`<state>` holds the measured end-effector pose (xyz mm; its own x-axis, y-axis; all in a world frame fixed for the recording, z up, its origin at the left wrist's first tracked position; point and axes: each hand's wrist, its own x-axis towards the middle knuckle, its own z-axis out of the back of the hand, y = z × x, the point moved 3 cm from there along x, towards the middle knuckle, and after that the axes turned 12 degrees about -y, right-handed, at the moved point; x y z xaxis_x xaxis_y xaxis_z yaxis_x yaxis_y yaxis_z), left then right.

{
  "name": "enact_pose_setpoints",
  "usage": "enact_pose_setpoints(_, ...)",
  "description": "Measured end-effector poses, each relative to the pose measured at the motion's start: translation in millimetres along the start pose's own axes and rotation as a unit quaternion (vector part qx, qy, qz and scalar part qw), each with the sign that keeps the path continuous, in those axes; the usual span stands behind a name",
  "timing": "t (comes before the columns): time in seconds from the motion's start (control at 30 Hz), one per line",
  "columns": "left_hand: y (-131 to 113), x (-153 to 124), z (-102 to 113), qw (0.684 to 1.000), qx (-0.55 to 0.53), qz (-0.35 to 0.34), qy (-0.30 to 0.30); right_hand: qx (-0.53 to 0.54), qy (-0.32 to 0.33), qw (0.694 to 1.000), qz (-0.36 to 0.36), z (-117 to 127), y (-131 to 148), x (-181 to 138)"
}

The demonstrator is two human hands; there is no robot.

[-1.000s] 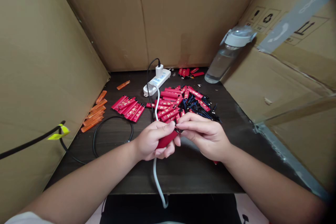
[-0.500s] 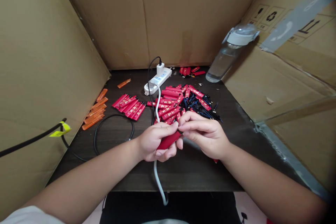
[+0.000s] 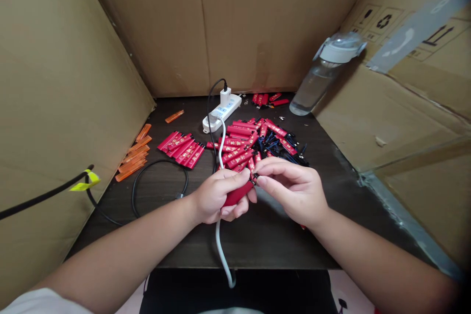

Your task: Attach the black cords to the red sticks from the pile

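My left hand (image 3: 224, 195) is wrapped round a red lighter body (image 3: 238, 193), thumb on top and fingers beneath, holding its dark end up to the right. At that end, the thumb and forefinger of my right hand (image 3: 290, 186) close in around a small dark part, too small to make out. Just beyond both hands lies a heap of red lighters (image 3: 239, 138) with gold print. Black and blue small parts (image 3: 275, 149) are tangled at its right side.
Left of the heap sits a group of red lighters (image 3: 181, 149); orange translucent pieces (image 3: 134, 157) lie farther left. A white power strip (image 3: 222, 113) with cables, a water bottle (image 3: 312, 86) and more red lighters (image 3: 265, 99) stand behind. Cardboard walls (image 3: 235, 29) enclose the table.
My right hand's fingers have shifted slightly and spread a little at the lighter's end, showing more of its dark tip. My left hand keeps its hold, raised very slightly.
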<state>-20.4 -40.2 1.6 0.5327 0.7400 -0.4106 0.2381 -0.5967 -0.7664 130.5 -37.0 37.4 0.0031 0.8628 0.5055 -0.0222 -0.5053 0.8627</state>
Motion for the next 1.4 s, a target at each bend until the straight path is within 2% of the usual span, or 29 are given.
enact_pose_setpoints(0.13, 0.0, 0.3, -0.6, 1.000, -0.012, -0.004, 0.004, -0.011, -0.025, 1.000, -0.005, -0.7, -3.1, -2.9)
enact_pose_setpoints(0.43, -0.5, 0.2, -1.0, 1.000, -0.016, -0.003, -0.007, -0.028, 0.003, 0.999, 0.019, -3.1, 0.0, -2.7)
enact_pose_setpoints(0.63, -0.4, 0.8, -0.3, 1.000, -0.011, -0.006, -0.020, -0.032, -0.002, 0.999, 0.001, -5.4, -1.8, -4.7)
enact_pose_setpoints(0.87, 1.5, 1.6, -0.1, 0.999, -0.017, -0.040, -0.033, -0.035, -0.025, 0.999, -0.002, -10.0, -1.0, -9.4)
enact_pose_setpoints(1.03, 2.3, 1.9, -0.4, 0.996, -0.007, -0.073, -0.049, -0.046, -0.032, 0.998, 0.026, -12.1, -4.4, -15.5)
enact_pose_setpoints(1.2, 1.1, 2.4, -1.0, 0.994, 0.002, -0.086, -0.067, -0.028, -0.002, 0.999, 0.029, -13.5, -7.8, -18.1)
enact_pose_setpoints(1.4, 0.8, 2.2, -3.0, 0.994, 0.008, -0.076, -0.084, -0.039, 0.035, 0.994, 0.091, -14.8, -1.5, -12.3)
